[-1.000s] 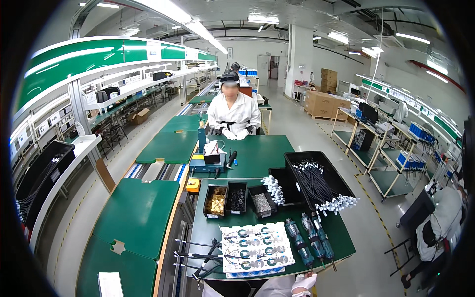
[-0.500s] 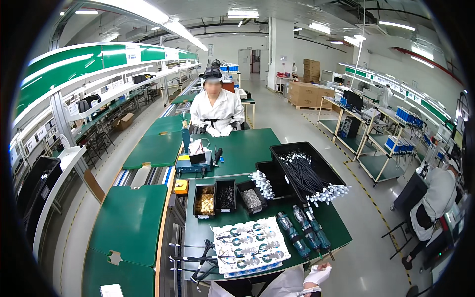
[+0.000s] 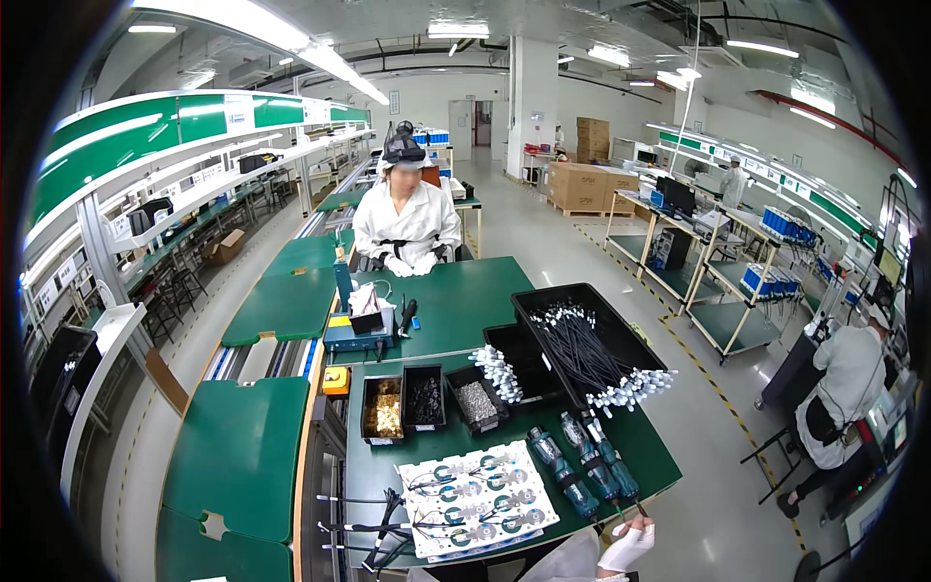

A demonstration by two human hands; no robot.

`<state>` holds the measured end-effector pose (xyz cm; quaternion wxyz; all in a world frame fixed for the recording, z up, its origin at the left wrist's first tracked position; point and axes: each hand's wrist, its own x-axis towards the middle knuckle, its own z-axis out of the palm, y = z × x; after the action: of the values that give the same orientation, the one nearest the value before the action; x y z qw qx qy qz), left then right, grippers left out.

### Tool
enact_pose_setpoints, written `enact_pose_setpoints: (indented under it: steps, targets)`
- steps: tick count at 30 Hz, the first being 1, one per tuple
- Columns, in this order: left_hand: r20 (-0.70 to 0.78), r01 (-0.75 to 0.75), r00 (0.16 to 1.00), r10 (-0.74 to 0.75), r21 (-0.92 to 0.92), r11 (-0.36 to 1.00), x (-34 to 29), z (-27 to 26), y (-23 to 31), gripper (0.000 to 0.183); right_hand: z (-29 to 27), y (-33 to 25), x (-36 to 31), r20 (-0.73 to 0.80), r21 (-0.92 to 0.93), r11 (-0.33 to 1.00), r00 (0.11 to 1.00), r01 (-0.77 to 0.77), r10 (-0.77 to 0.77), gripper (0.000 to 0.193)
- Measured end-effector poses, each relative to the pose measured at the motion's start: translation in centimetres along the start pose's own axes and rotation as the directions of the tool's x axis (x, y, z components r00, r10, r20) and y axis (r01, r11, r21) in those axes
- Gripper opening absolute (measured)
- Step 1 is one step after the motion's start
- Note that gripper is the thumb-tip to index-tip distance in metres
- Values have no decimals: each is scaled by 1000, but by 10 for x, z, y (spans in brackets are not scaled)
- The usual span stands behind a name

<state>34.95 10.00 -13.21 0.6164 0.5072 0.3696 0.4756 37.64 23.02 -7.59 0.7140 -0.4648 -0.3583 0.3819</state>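
Observation:
My right hand [image 3: 626, 546], in a white glove with bare fingertips, is at the table's near right edge. Its fingers are curled together beside the bit ends of several teal electric screwdrivers [image 3: 593, 456]; whether they grip a bit is too small to tell. My left hand is out of view. Left of the screwdrivers lies a white panel [image 3: 477, 500] with round metallic parts and thin wires, over a blue layer. Black cables [image 3: 388, 524] stick out from its left side.
Black bins hold brass-coloured parts [image 3: 386, 409], black parts [image 3: 424, 398] and silver parts [image 3: 478, 404]. Behind the screwdrivers stands a large black tray [image 3: 529, 308] of white-ended cables. A co-worker in white [image 3: 407, 223] sits across the green table [image 3: 465, 276]. Rail and green boards [image 3: 233, 456] run along the left.
My right hand has moved up to the screwdrivers' bit ends, from just below the table edge. The whole view has shifted slightly. The co-worker's head has turned.

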Motion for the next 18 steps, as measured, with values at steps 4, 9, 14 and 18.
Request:
enact_pose_setpoints:
  steps: [4, 9, 14, 18]
  targets:
    - [-51, 221, 975, -215, 251, 942, -11, -3, 116, 40, 3, -1, 1, 32, -138, 989, 998, 49, -45, 28]
    - [-198, 294, 955, -221, 527, 798, -19, -9, 103, 45, 6, 4, -3, 70, -224, 972, 996, 74, -59, 26]
    - [-203, 313, 948, -244, 464, 829, -19, -12, 101, 46, 14, -2, -6, 126, -211, 976, 992, 50, -24, 29]
    - [-211, 207, 971, -110, 525, 826, -19, -15, 72, 46, 23, -14, -6, 167, -139, 990, 986, 9, 14, 28]
